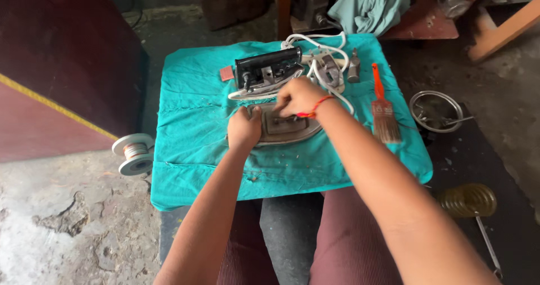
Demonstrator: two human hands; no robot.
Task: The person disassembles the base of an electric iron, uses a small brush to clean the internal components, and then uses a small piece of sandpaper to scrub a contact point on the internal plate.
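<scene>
Teal cloth [191,150] covers the small desk, and nearly everything lies on it. Nearest the person, the metal soleplate of a dismantled iron [292,132] sits flat near the middle of the cloth. The left hand [244,128] presses on its left edge, fingers flat and together, clamped on nothing. The right hand [298,96] rests on top of the plate with its grip pinched together on some small part that the fingers hide; what that part is cannot be told. A red thread band circles that wrist.

Just behind the plate lies one black iron housing [265,71], and beside it, to the right, one white plug body wound in a white cord [323,57]. A small grey metal piece [353,68] stands past the cord. One paintbrush with an orange handle [382,108] lies well apart at the right side of the cloth.

Off the desk, on the floor: one spool of wire [135,153] at left, one round metal ring [436,110] at right, one yellowish coil [468,200] nearer. Farthest back, one pale green garment [368,3] is heaped.
</scene>
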